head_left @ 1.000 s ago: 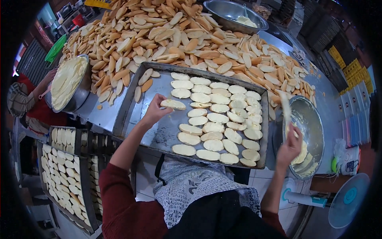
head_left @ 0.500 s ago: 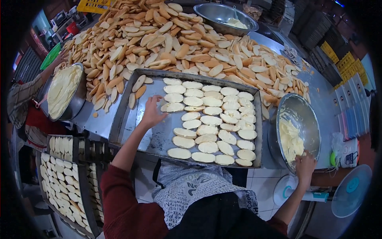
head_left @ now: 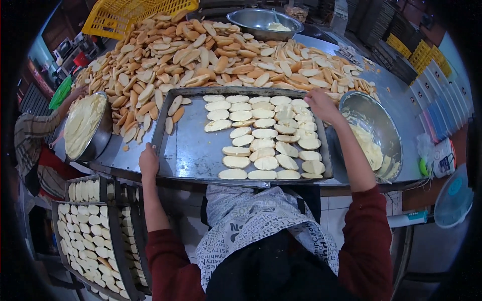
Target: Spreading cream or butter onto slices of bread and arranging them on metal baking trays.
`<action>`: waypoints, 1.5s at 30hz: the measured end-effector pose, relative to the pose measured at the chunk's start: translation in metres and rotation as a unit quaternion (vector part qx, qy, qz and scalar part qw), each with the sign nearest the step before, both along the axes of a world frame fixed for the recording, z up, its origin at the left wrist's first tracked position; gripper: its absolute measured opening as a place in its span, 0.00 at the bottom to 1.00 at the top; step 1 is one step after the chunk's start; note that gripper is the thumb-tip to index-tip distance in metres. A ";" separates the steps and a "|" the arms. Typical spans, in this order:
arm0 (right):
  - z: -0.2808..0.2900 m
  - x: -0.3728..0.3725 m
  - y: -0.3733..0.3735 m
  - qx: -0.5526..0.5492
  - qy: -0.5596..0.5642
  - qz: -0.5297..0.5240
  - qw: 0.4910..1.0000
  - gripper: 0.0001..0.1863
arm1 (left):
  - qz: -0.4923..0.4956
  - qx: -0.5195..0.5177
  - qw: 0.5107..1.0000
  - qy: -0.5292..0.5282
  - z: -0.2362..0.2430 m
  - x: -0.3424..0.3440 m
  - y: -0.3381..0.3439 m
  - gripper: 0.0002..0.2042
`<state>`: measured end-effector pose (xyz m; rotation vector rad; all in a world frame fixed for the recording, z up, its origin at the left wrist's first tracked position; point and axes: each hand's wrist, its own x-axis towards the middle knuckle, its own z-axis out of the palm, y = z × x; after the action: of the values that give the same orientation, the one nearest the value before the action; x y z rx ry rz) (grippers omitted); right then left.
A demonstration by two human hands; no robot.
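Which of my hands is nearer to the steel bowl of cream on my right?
Right. The right hand rests on the tray's far right corner beside that bowl; the left hand grips the tray's near left edge.

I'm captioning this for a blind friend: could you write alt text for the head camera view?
A person's left hand grips the near left corner of a metal baking tray while the right hand rests at its far right corner. Spread-topped bread slices fill the tray's right half; a heap of plain slices lies behind, a steel bowl of spread at right.
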<state>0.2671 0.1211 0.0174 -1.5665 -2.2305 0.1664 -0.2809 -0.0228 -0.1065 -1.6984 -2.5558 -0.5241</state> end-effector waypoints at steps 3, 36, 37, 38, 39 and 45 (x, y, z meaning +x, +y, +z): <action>-0.029 0.005 0.001 -0.030 0.004 -0.042 0.999 0.17 | -0.010 0.008 1.000 0.002 0.003 0.005 -0.007 0.11; -0.008 -0.054 0.136 0.077 -0.033 0.021 0.996 0.29 | -0.052 -0.023 0.993 -0.100 0.002 -0.015 -0.016 0.10; -0.012 -0.068 0.151 0.090 -0.056 0.044 0.993 0.29 | -0.043 -0.010 0.995 -0.089 0.001 -0.014 -0.018 0.10; -0.009 -0.082 0.163 0.086 -0.056 0.042 0.994 0.29 | -0.036 0.005 0.996 -0.080 0.001 -0.012 -0.017 0.11; -0.005 -0.097 0.174 0.074 -0.051 0.070 0.993 0.29 | -0.037 0.002 0.996 -0.080 0.002 -0.009 -0.013 0.11; 0.048 -0.237 0.216 0.034 -0.053 0.132 0.989 0.32 | 0.037 -0.035 0.987 -0.151 0.024 0.005 -0.005 0.15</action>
<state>0.0304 0.3374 0.0653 -1.2689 -2.4941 0.0819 -0.2760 -0.0278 -0.0826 -1.6501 -2.8621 -0.7474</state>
